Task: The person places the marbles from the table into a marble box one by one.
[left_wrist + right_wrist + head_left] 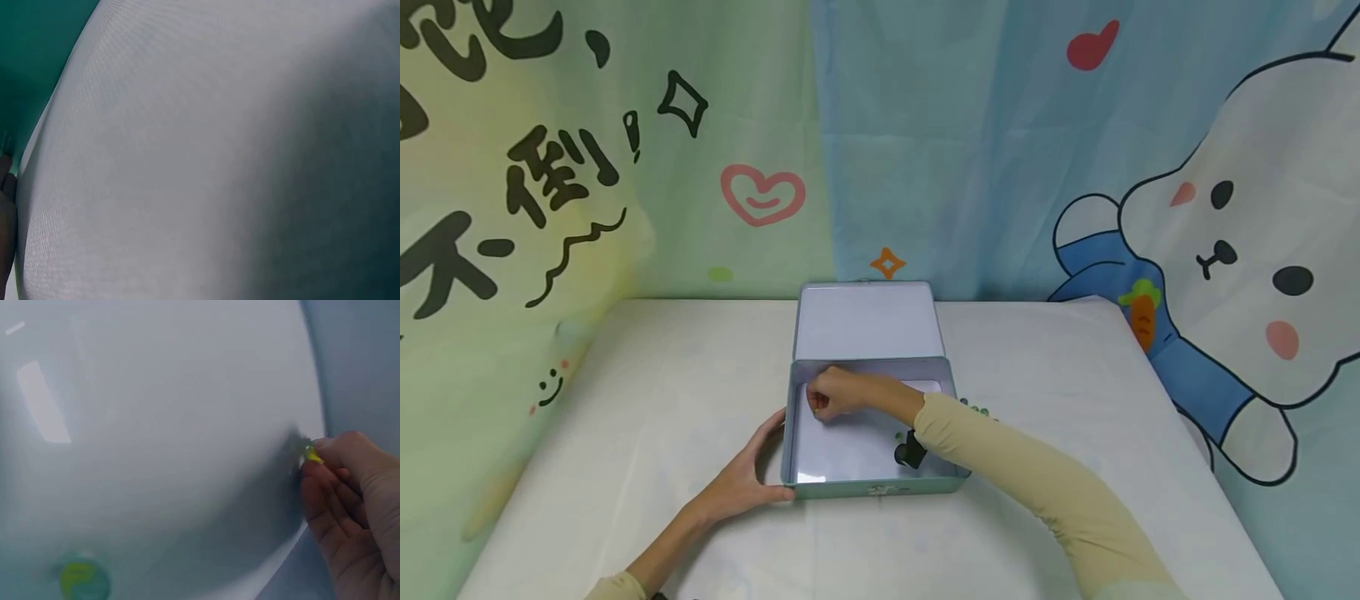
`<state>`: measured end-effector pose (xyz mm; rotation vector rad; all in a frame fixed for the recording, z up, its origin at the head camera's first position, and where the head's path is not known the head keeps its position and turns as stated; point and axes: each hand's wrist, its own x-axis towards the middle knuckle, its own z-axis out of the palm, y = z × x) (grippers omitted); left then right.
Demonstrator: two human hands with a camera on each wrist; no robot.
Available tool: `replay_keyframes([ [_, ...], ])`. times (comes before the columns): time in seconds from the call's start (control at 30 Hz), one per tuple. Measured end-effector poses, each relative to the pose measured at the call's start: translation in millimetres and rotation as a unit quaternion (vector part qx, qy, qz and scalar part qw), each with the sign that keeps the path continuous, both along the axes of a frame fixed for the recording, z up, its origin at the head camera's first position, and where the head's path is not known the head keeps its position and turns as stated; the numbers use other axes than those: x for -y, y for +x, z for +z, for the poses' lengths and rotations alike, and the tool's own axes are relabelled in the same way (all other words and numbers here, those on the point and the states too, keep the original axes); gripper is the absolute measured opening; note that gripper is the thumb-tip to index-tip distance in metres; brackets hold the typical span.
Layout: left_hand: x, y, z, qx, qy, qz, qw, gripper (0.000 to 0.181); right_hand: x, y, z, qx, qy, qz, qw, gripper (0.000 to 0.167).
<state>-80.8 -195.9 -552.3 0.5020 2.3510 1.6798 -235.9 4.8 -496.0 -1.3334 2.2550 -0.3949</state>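
A pale green tin box (880,490) stands on the white table with its hinged lid (865,321) raised at the back. My left hand (745,479) rests against the box's left side, fingers extended along the wall and thumb at the front corner. Inside the box, near that left wall, my right hand (838,393) pinches a small clear marble with yellow in it (314,455) between thumb and fingertips. Another yellow-and-green marble (85,581) lies on the box floor. The left wrist view shows mostly white cloth, with the left fingertips at its left edge.
Several small green and dark marbles (975,408) lie on the white tablecloth (670,400) right of the box, partly hidden by the right sleeve (1022,467). A small black device (911,451) sits at the right wrist. A printed curtain (917,150) hangs behind the table.
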Motion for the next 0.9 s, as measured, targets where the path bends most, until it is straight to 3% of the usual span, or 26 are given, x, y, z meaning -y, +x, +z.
replay_keyframes([
  [0.2, -4.7, -1.8, -3.6, 0.002, 0.005, -0.007, 1.0000, 0.112, -8.0, -0.8, 13.8, -0.018, -0.012, -0.006, 0.9997, 0.010],
  [0.47, -4.8, 1.9, -3.3, 0.012, 0.004, 0.004, 0.9999, 0.112, -42.8, 0.7, 65.4, 0.044, -0.074, -0.030, 0.9958, 0.019],
  [0.73, -1.5, 1.3, -2.9, -0.002, -0.004, 0.008, 1.0000, 0.113, -111.5, -1.0, 111.4, 0.017, -0.138, -0.110, 0.9843, 0.016],
  [0.9, 0.6, 0.9, -0.3, -0.007, -0.008, 0.007, 0.9999, 0.113, -163.7, -0.2, 115.1, 0.002, -0.127, -0.181, 0.9753, 0.017],
])
